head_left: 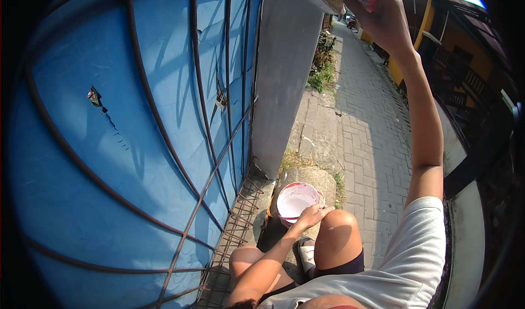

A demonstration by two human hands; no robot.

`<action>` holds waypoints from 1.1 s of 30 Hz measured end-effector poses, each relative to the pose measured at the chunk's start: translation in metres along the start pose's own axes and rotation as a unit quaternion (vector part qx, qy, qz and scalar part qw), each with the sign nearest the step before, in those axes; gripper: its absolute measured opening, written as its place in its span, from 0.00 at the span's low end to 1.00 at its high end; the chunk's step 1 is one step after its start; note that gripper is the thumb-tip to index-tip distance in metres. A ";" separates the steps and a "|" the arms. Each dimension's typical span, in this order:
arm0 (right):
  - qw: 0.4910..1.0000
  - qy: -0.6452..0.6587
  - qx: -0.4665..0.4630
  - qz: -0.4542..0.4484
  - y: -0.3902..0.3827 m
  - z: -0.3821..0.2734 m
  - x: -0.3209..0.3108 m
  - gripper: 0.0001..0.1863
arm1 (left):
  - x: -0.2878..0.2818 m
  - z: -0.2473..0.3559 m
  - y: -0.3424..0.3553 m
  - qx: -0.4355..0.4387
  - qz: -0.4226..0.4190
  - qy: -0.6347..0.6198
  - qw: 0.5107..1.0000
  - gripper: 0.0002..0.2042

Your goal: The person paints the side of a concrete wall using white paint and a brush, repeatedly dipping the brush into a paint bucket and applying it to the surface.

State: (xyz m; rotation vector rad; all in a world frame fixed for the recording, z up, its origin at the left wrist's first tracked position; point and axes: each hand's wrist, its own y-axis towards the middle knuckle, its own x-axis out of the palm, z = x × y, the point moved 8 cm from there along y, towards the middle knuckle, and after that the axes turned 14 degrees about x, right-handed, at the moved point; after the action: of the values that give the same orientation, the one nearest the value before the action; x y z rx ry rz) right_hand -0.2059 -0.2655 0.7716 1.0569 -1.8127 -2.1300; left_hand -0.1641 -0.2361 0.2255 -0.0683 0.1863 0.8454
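My right hand [377, 13] is raised high at the top, closed round a paintbrush [326, 0]. The brush's head is coated white and points left, at the upper edge of the grey pillar [284, 62]; I cannot tell whether it touches. Part of something red, likely its handle, shows between my fingers. Low in the middle stands a bucket [297, 185] of whitish paint, with a red-stained rim. My left hand [311, 216] is closed at the near right side of that rim, beside my bent knee.
To the left, a dark metal bar frame [164, 139] runs before a torn blue sheet [82, 161]. A paved lane [372, 139] stretches away on the right. The bucket rests on a concrete ledge [322, 180]. Plants [322, 62] grow beyond the pillar, and a dark porch [465, 68] lines the far right.
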 end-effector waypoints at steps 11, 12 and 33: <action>0.977 0.112 0.068 -0.166 0.008 0.064 0.055 0.07 | -0.001 0.002 -0.001 0.017 0.004 -0.018 1.000 0.20; 0.981 0.115 0.080 -0.133 0.030 0.073 0.035 0.07 | -0.003 0.004 -0.001 0.024 0.010 -0.016 1.000 0.20; 0.925 0.224 0.295 -0.090 -0.253 0.075 0.012 0.08 | -0.026 0.008 0.013 0.029 0.153 -0.011 0.988 0.14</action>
State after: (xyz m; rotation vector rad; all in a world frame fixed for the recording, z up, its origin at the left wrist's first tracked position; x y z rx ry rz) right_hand -0.1782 -0.1459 0.5374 1.7227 -2.2090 -1.2470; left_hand -0.1895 -0.2450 0.2387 0.0261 0.2036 1.1458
